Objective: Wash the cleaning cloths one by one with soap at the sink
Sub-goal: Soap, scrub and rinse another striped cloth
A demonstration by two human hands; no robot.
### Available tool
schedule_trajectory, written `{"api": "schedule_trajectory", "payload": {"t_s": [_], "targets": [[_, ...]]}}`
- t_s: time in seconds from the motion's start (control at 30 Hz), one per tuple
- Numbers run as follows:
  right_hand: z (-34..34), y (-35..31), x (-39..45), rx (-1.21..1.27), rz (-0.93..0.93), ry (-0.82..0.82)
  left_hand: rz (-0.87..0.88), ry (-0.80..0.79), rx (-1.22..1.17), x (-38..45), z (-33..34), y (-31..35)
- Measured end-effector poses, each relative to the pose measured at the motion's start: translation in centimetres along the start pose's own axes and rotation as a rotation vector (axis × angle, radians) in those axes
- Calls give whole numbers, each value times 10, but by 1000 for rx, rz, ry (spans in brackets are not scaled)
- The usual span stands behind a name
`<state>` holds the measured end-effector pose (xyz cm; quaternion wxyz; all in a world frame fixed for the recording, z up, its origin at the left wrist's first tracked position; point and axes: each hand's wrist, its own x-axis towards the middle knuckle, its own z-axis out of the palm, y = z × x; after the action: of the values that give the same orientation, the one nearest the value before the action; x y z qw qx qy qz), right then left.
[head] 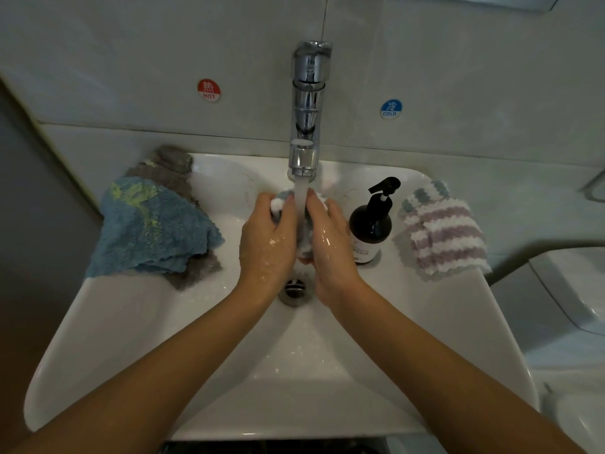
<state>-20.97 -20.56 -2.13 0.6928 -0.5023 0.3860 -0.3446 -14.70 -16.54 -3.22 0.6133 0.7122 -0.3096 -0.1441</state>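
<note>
Both hands over the sink point(131, 322) bowl, under the tap point(307, 106), water stream point(300, 198) running down between them.

Left hand point(266, 239): back of hand up, wet, fingers curled round the left side of a bunched cloth point(278, 204), thumb side toward the stream. Forearm comes in from bottom-left, wrist roughly straight.

Right hand point(329, 247): mirrors it, fingers curled round the right side of the same cloth, wet, wrist bent slightly inward. Forearm comes in from bottom-right.

The cloth is squeezed between the two hands right under the tap spout, mostly hidden; white and blue-grey bits show above the knuckles. The stream hits it between the hands. Drain point(294, 288) sits just below the wrists.

Left of the tap, on the sink rim: blue cloth point(150, 227) with yellow patches, lying on top of a grey cloth point(170, 165) that sticks out behind and below it.

Right of the tap, on the rim: dark pump bottle point(371, 229), upright, just beside the right hand, not touching. Further right, a striped cloth point(445, 231), purple and white with a blue-grey striped bit at the back, near the bottle.

On the wall: red "HOT" sticker point(209, 90) left of the tap, blue "COLD" sticker point(391, 109) right of it.
</note>
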Motion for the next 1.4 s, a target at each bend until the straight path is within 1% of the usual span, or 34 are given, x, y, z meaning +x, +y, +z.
{"api": "schedule_trajectory", "payload": {"t_s": [0.17, 0.27, 0.37, 0.43, 0.5, 0.57, 0.67, 0.8, 0.87, 0.97, 1.0, 1.03, 1.1, 1.17, 1.27, 1.33, 1.4], "targets": [[-1, 3, -1, -12, 17, -46, -108, 9, -59, 1, 4, -1], [3, 6, -3, -23, 31, -22, -195, 40, -88, 2, 4, 4], [6, 11, 6, -142, 13, 3, -233, 45, -119, 3, 2, 9], [9, 10, 11, -238, -3, -3, -228, 27, -122, 3, 1, 10], [8, 12, 11, -268, -21, 2, -216, 15, -130, 1, 1, 10], [6, 15, 7, -255, -54, 34, -172, 3, -116, -2, 1, 8], [6, 17, 2, -245, -105, 33, -113, -1, -101, -2, -1, 4], [2, 13, 5, -236, -62, 18, -99, 17, -124, 3, -2, 2], [1, 13, 4, -167, 5, -22, -77, 55, -145, 3, -2, 4], [2, 13, 4, 132, 165, -128, -35, 96, -184, 3, -4, 5], [2, 11, 3, 183, 207, -150, -31, 98, -202, 2, -5, 6], [1, 9, 3, 175, 231, -159, -34, 96, -221, 1, -6, 6], [-2, 6, 1, 87, 222, -137, -38, 80, -232, 1, -7, 7], [-3, 6, 2, -12, 198, -70, -41, 59, -204, 3, -7, 6], [-1, 3, 4, 0, 155, 50, -66, 24, -112, 2, -2, 1], [-2, 3, 6, -10, 95, 91, -80, 22, -77, 0, -1, -1], [-4, -3, 7, -15, 49, 97, -85, 24, -68, -3, 0, -3]]}}
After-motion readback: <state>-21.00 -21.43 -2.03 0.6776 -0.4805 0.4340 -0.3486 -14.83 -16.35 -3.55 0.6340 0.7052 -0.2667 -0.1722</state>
